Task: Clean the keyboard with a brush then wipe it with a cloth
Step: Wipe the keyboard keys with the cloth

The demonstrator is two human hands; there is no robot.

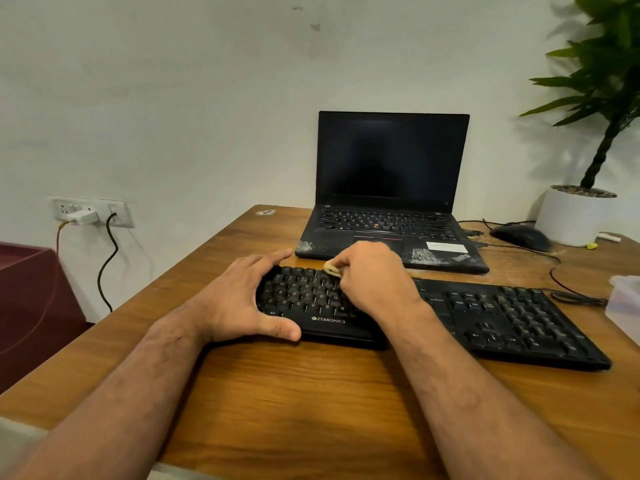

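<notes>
A black keyboard (502, 317) lies across the wooden desk (311, 393) in front of me. My left hand (242, 299) clasps its left end, fingers straight along the far edge and thumb against the near edge. My right hand (374, 275) rests over the left-middle keys and pinches a small pale, cream-coloured thing (331, 268) against the top key rows. Most of that thing is hidden in my fist, so I cannot tell whether it is a cloth or a brush.
An open black laptop (391, 202) with a dusty palm rest stands just behind the keyboard. A black mouse (519, 235) and its cable lie at the back right, beside a white plant pot (571, 220). A clear plastic box (625, 299) sits at the right edge.
</notes>
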